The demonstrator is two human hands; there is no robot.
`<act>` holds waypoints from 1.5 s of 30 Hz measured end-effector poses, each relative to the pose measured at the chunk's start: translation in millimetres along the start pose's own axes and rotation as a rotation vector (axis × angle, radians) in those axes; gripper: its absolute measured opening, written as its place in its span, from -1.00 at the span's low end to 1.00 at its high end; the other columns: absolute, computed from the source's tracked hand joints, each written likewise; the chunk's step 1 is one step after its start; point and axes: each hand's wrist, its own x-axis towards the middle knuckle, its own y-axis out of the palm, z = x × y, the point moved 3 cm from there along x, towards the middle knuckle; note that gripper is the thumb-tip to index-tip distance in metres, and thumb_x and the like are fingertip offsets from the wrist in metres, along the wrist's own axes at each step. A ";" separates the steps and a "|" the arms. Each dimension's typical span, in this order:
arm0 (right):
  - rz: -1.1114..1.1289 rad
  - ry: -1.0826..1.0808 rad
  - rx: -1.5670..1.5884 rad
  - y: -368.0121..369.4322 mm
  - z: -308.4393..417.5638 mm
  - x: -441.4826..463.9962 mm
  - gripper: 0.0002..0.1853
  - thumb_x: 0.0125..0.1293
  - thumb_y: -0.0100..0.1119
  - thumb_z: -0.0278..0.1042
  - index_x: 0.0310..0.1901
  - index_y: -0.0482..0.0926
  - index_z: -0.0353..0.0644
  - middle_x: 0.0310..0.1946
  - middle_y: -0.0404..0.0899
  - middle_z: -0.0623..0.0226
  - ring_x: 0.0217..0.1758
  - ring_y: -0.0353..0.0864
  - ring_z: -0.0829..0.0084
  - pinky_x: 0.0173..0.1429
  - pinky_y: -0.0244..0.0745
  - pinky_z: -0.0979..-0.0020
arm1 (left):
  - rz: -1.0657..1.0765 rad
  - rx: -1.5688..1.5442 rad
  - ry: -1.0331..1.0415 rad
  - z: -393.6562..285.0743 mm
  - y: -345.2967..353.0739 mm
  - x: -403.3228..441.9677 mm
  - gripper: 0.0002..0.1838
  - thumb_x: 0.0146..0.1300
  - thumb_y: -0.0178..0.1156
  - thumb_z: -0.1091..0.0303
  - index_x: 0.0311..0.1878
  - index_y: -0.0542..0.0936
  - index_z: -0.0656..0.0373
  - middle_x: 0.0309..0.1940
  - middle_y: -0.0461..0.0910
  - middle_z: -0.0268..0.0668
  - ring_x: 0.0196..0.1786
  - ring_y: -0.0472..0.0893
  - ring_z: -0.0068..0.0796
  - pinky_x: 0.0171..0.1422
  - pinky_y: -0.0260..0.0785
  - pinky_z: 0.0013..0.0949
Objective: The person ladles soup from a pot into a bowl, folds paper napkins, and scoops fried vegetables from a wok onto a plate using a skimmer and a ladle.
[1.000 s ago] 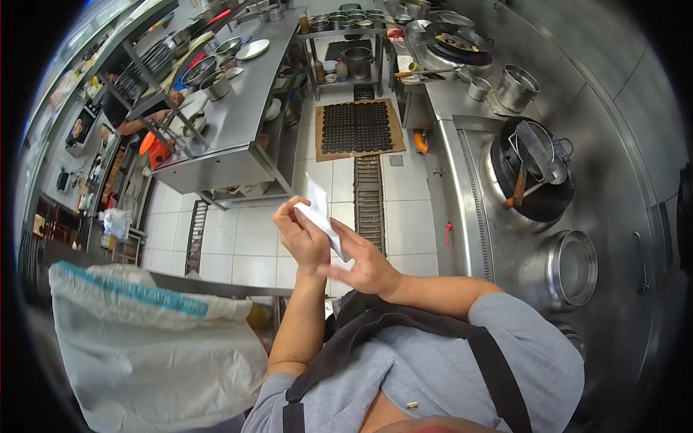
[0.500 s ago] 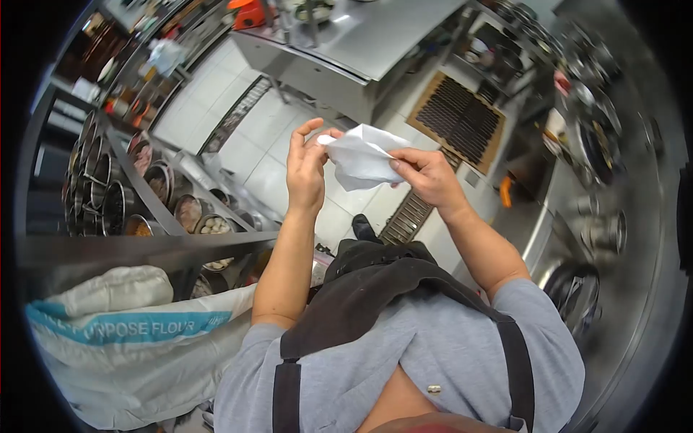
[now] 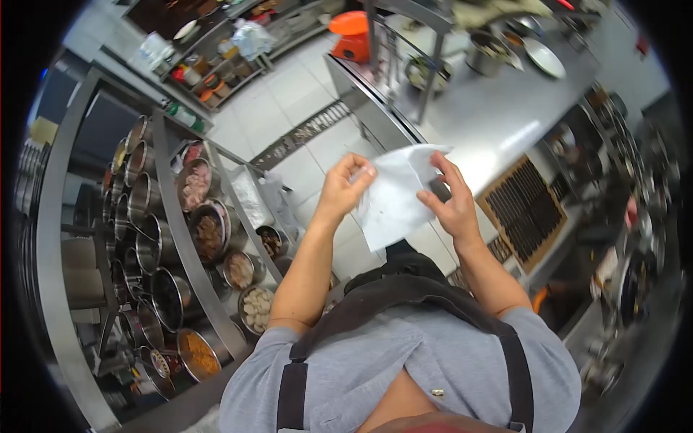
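Observation:
My left hand (image 3: 346,186) is closed, its thumb and fingers pinching the left edge of a thin white sheet (image 3: 395,195) that looks like paper. The sheet hangs spread out in front of my apron, with a crease and a small dark speck on it. At its right edge is my right hand (image 3: 456,206), with thumb and fingers apart. Its fingertips are at the sheet's upper right and its thumb is beside the edge. Whether they touch the sheet I cannot tell.
On the left, a metal-framed rack (image 3: 195,252) holds several steel pots of ingredients, among them a pot of orange shreds (image 3: 198,352). Ahead stands a steel table (image 3: 498,123) with an orange appliance (image 3: 351,36). A dark mat (image 3: 525,209) lies to the right.
The sheet has opened out and hangs lower. My right fingers have spread from their pinch, while my left hand has closed on the left edge. The view has turned leftward, showing more of the rack.

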 end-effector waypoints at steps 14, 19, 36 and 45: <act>0.896 0.251 0.505 276.5 -42.7 310.2 -0.69 0.13 0.28 -0.27 -0.13 0.63 -0.28 -0.43 0.66 0.21 -0.36 0.60 0.49 -0.21 0.47 0.45 | -0.529 0.059 -0.090 23.5 -229.8 150.5 -0.83 0.20 0.22 0.42 -0.21 0.46 0.23 -0.28 0.58 -0.27 -0.16 0.51 -0.57 -0.04 0.33 -0.47; 0.522 -0.649 0.177 366.1 -13.7 424.5 -0.75 -0.03 0.25 -0.52 -0.22 0.60 -0.21 -0.25 0.61 0.18 -0.14 0.58 0.13 -0.04 0.48 0.31 | -0.576 -0.168 0.040 16.8 -321.3 211.7 -0.68 0.13 0.21 0.49 -0.04 0.40 0.20 -0.12 0.54 -0.27 -0.08 0.50 -0.53 -0.01 0.33 -0.47; 0.381 -0.205 0.222 516.3 -104.1 773.2 -0.59 0.09 0.32 -0.29 -0.04 0.56 -0.30 -0.06 0.57 0.10 0.02 0.55 0.17 0.12 0.39 0.35 | -0.209 0.236 -0.088 76.3 -575.8 644.9 -0.87 0.19 0.13 0.41 -0.26 0.53 0.27 -0.45 0.59 -0.35 -0.38 0.48 -0.63 -0.28 0.32 -0.50; 0.584 -0.012 0.170 603.7 -130.8 1021.2 -0.67 0.14 0.22 -0.20 -0.23 0.62 -0.34 -0.38 0.64 0.10 -0.35 0.61 0.12 -0.17 0.48 0.32 | -0.297 0.110 0.110 89.9 -649.0 868.0 -0.87 0.24 0.13 0.42 -0.22 0.55 0.28 -0.28 0.60 -0.32 -0.19 0.51 -0.60 -0.21 0.37 -0.48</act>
